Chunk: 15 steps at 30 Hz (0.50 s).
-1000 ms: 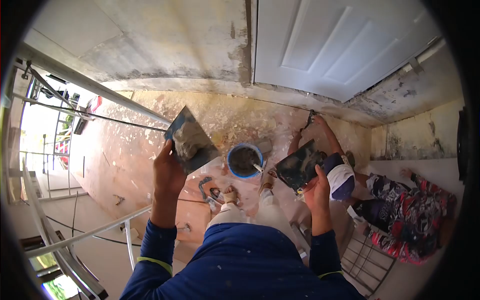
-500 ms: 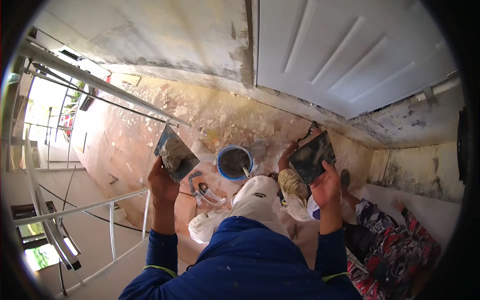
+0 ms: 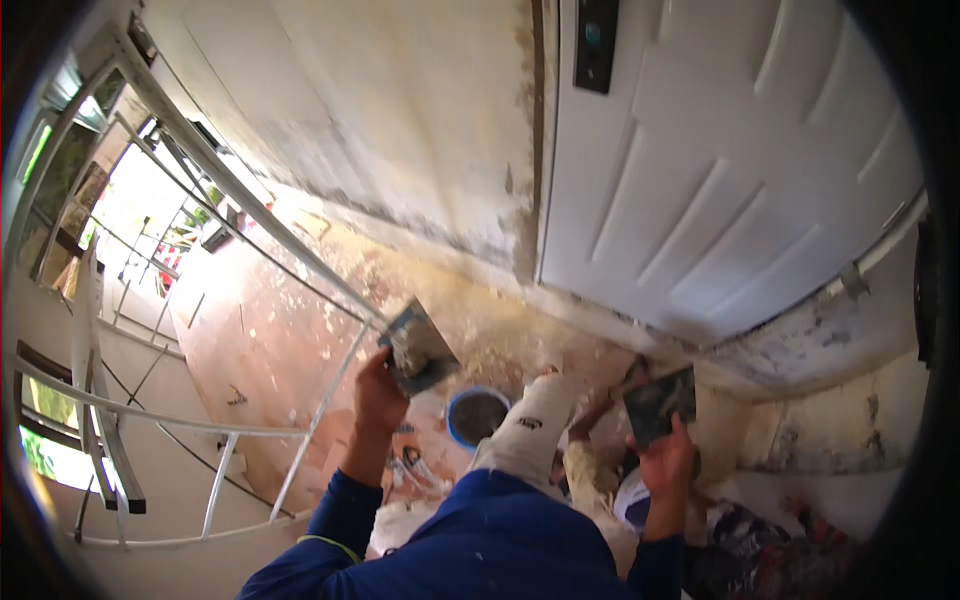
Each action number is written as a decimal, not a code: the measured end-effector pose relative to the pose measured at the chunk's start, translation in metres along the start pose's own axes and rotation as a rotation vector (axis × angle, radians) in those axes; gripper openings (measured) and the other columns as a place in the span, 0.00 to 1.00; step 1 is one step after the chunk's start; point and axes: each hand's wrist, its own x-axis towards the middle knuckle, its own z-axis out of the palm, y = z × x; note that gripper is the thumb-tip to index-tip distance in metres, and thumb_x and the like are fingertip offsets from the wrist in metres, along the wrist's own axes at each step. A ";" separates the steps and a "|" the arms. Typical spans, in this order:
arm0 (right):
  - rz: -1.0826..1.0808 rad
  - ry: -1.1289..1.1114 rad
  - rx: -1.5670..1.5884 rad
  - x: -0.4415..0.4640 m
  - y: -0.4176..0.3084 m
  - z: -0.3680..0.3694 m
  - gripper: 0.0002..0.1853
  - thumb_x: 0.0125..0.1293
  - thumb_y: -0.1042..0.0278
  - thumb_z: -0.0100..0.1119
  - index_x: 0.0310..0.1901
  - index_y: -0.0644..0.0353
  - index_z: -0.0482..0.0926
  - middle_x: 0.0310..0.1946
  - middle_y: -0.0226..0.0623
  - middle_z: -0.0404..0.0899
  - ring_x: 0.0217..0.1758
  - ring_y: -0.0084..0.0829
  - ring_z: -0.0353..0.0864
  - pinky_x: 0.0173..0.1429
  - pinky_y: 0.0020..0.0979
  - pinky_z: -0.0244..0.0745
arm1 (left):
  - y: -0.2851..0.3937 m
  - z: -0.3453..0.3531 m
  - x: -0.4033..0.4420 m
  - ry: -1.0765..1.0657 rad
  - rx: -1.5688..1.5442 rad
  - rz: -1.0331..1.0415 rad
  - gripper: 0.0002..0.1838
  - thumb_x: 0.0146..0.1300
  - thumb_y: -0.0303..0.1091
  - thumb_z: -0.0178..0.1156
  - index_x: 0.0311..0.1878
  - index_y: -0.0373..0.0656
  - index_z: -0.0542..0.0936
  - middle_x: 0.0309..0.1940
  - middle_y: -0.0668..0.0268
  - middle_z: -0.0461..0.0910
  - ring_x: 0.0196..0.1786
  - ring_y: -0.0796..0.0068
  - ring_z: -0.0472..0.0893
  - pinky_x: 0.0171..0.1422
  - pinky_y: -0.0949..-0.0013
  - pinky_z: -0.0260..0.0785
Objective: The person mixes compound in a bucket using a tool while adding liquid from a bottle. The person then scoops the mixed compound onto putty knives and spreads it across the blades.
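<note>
My left hand [image 3: 382, 400] is closed round a plasterer's hawk, a dark square plate [image 3: 432, 371] with a lump of grey mortar [image 3: 409, 352] on it. My right hand [image 3: 667, 460] grips a plastering trowel [image 3: 661, 404], a dark flat blade smeared with grey. Its handle is hidden behind the blade and my fingers. Both tools are held up in front of me, apart from each other. Between and below them, a blue-rimmed bucket [image 3: 450, 424] of grey mix stands on the floor, partly covered by my trouser leg [image 3: 527, 432].
A white panelled door [image 3: 690, 180] and a stained wall [image 3: 400, 130] rise ahead. White scaffold tubing [image 3: 215, 432] stands at the left. Close on my right are co-workers, one in camouflage-like clothing [image 3: 590, 470], another in a patterned top [image 3: 760, 540]. The floor [image 3: 290, 330] is patchy.
My view has swung upward and turned, bringing more of the door and scaffold in. I have stepped a leg forward beside the bucket. Both hands still hold their tools.
</note>
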 end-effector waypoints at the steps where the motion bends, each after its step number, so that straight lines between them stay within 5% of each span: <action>1: -0.008 0.043 -0.006 0.002 0.002 -0.009 0.23 0.77 0.52 0.54 0.69 0.51 0.73 0.61 0.39 0.83 0.58 0.41 0.85 0.51 0.54 0.86 | -0.002 -0.002 0.008 0.041 -0.002 -0.010 0.19 0.76 0.39 0.51 0.60 0.37 0.80 0.56 0.57 0.85 0.59 0.57 0.84 0.71 0.53 0.72; 5: -0.168 0.064 -0.073 0.008 0.007 -0.016 0.26 0.76 0.55 0.54 0.72 0.50 0.69 0.60 0.38 0.82 0.59 0.46 0.83 0.45 0.59 0.86 | -0.012 0.006 0.036 -0.002 -0.036 -0.079 0.17 0.74 0.38 0.54 0.56 0.39 0.82 0.51 0.58 0.88 0.53 0.59 0.87 0.65 0.57 0.77; 6: -0.146 0.024 -0.014 0.004 0.001 -0.007 0.21 0.75 0.62 0.56 0.67 0.52 0.74 0.58 0.41 0.83 0.60 0.46 0.83 0.52 0.53 0.84 | -0.013 0.010 0.046 -0.017 -0.030 -0.098 0.17 0.74 0.39 0.55 0.56 0.39 0.82 0.50 0.58 0.88 0.53 0.59 0.87 0.65 0.57 0.77; 12: -0.389 0.303 -1.652 0.029 -0.011 -0.035 0.26 0.63 0.76 0.56 0.65 0.63 0.78 0.60 0.67 0.75 0.61 0.61 0.77 0.62 0.53 0.76 | -0.016 0.021 0.128 -0.149 0.044 -0.269 0.20 0.76 0.40 0.50 0.61 0.36 0.78 0.53 0.55 0.86 0.54 0.58 0.86 0.65 0.52 0.78; 15: -0.347 0.301 -1.498 0.069 -0.005 0.023 0.29 0.63 0.79 0.54 0.68 0.65 0.75 0.65 0.71 0.69 0.68 0.66 0.69 0.73 0.53 0.68 | -0.003 0.034 0.176 -0.226 0.058 -0.378 0.21 0.77 0.40 0.49 0.63 0.36 0.76 0.55 0.53 0.85 0.54 0.57 0.86 0.64 0.50 0.79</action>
